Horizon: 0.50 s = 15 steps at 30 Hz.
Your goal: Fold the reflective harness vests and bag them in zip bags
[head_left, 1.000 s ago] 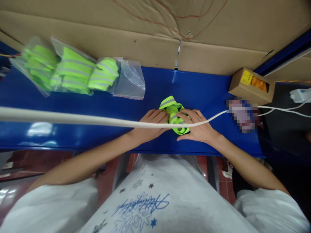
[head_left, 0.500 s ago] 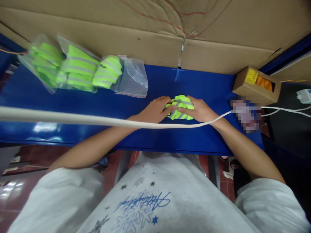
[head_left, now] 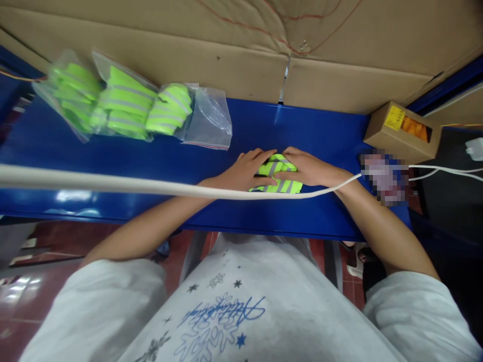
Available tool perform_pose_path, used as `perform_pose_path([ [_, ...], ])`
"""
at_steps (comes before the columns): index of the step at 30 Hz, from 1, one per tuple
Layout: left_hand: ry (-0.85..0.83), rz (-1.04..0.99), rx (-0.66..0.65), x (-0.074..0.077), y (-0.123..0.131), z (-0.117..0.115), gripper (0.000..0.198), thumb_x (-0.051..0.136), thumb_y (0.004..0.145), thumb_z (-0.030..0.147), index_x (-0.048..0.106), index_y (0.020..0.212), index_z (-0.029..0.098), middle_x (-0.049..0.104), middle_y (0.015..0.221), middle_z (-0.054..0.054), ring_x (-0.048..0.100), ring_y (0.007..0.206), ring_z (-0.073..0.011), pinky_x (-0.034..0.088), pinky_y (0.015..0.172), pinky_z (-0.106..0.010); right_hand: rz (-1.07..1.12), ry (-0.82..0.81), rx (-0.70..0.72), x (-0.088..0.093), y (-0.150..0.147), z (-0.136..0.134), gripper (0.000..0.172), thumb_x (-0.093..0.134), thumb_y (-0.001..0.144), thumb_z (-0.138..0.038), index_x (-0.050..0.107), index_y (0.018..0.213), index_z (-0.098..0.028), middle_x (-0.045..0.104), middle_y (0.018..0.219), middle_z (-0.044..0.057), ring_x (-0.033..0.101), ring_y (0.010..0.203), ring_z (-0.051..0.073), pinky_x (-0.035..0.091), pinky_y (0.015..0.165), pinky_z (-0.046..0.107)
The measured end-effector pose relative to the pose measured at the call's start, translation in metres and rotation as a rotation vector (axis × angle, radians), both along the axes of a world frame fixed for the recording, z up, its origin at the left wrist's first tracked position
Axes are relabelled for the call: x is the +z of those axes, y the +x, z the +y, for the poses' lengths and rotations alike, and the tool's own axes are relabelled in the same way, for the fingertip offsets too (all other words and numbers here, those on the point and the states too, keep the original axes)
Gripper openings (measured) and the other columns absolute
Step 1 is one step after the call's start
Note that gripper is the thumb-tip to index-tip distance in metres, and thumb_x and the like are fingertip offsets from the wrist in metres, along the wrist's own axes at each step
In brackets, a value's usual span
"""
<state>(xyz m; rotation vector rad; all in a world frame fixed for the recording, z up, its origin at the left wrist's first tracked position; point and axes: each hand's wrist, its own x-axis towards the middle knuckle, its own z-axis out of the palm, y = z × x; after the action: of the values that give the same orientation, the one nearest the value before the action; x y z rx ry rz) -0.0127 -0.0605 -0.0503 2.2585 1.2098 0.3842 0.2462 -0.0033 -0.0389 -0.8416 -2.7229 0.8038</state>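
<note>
A bunched neon-green reflective strap (head_left: 289,186) with grey stripes lies on the blue table, between my hands. My left hand (head_left: 249,169) grips its left side, with the thumb across the front and the fingers reaching over the back. From the right, my right hand (head_left: 310,170) holds the same bundle, thumb in front and fingers curled behind. Both thumb tips come close together over it. Part of the bundle is hidden under the fingers.
Clear bags (head_left: 130,103) of similar neon-green straps lie at the back left, beside a flat zip bag (head_left: 209,118). A white cable (head_left: 158,188) crosses before my forearms. A cardboard box (head_left: 381,128) with orange contents and a blurred-out object (head_left: 385,176) sit right.
The strap bundle has been turned and spread a little toward me, showing more stripes at its front. My left fingers have stretched further over its back edge.
</note>
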Motion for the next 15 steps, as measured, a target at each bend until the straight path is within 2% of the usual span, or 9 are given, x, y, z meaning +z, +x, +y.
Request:
perform_pose_path([
  [2, -0.015, 0.002, -0.004, 0.0, 0.001, -0.001, 0.1, 0.074, 0.089, 0.076, 0.04, 0.166, 0.021, 0.058, 0.149, -0.022, 0.056, 0.138, -0.0431, 0.039, 0.12, -0.064, 0.009, 0.01, -0.007, 0.0, 0.0, -0.002, 0.061, 0.051, 0.103, -0.076, 0.072, 0.108, -0.019, 0.068, 0.106, 0.012, 0.066, 0.096, 0.025, 0.056, 0.087, 0.038],
  [4, -0.027, -0.017, -0.011, 0.001, 0.002, 0.0, 0.099, 0.08, 0.085, 0.074, 0.044, 0.162, 0.022, 0.058, 0.15, -0.02, 0.057, 0.138, -0.0418, 0.039, 0.12, -0.063, 0.026, -0.016, -0.032, 0.002, -0.001, -0.007, 0.059, 0.052, 0.103, -0.075, 0.071, 0.104, -0.02, 0.07, 0.101, 0.009, 0.066, 0.09, 0.023, 0.054, 0.08, 0.035],
  [7, -0.015, -0.072, -0.015, 0.007, 0.003, -0.001, 0.092, 0.083, 0.087, 0.062, 0.043, 0.16, 0.022, 0.056, 0.156, -0.019, 0.06, 0.137, -0.0365, 0.047, 0.116, -0.052, 0.045, -0.046, -0.08, 0.011, -0.002, -0.016, 0.057, 0.052, 0.103, -0.075, 0.069, 0.098, -0.021, 0.07, 0.09, 0.005, 0.065, 0.08, 0.021, 0.05, 0.072, 0.033],
  [9, 0.082, -0.06, 0.006, 0.014, 0.003, -0.005, 0.083, 0.079, 0.094, 0.052, 0.042, 0.161, 0.02, 0.056, 0.157, -0.019, 0.061, 0.138, -0.0346, 0.05, 0.114, -0.047, 0.105, 0.045, -0.123, 0.02, -0.001, -0.022, 0.059, 0.053, 0.102, -0.077, 0.071, 0.105, -0.02, 0.071, 0.094, 0.007, 0.067, 0.085, 0.023, 0.051, 0.077, 0.036],
  [12, 0.354, 0.052, 0.095, 0.026, 0.004, -0.015, 0.061, 0.063, 0.106, 0.038, 0.046, 0.162, 0.022, 0.058, 0.158, -0.019, 0.057, 0.144, -0.037, 0.044, 0.12, -0.053, 0.239, 0.205, -0.177, 0.033, 0.001, -0.029, 0.064, 0.056, 0.1, -0.078, 0.07, 0.125, -0.021, 0.074, 0.114, 0.012, 0.069, 0.105, 0.028, 0.052, 0.095, 0.042],
  [13, 0.428, 0.088, 0.123, 0.029, 0.005, -0.019, 0.058, 0.059, 0.108, 0.036, 0.045, 0.163, 0.024, 0.055, 0.162, -0.018, 0.054, 0.148, -0.0377, 0.04, 0.123, -0.056, 0.273, 0.208, -0.189, 0.035, 0.002, -0.031, 0.064, 0.055, 0.101, -0.077, 0.069, 0.128, -0.021, 0.074, 0.118, 0.012, 0.069, 0.107, 0.028, 0.052, 0.096, 0.042],
  [15, 0.502, 0.131, 0.124, 0.03, 0.006, -0.029, 0.062, 0.055, 0.11, 0.032, 0.037, 0.169, 0.026, 0.045, 0.171, -0.016, 0.046, 0.157, -0.0377, 0.035, 0.128, -0.058, 0.312, 0.125, -0.217, 0.034, 0.003, -0.033, 0.059, 0.051, 0.105, -0.074, 0.069, 0.125, -0.022, 0.076, 0.112, 0.009, 0.07, 0.098, 0.024, 0.054, 0.088, 0.039],
])
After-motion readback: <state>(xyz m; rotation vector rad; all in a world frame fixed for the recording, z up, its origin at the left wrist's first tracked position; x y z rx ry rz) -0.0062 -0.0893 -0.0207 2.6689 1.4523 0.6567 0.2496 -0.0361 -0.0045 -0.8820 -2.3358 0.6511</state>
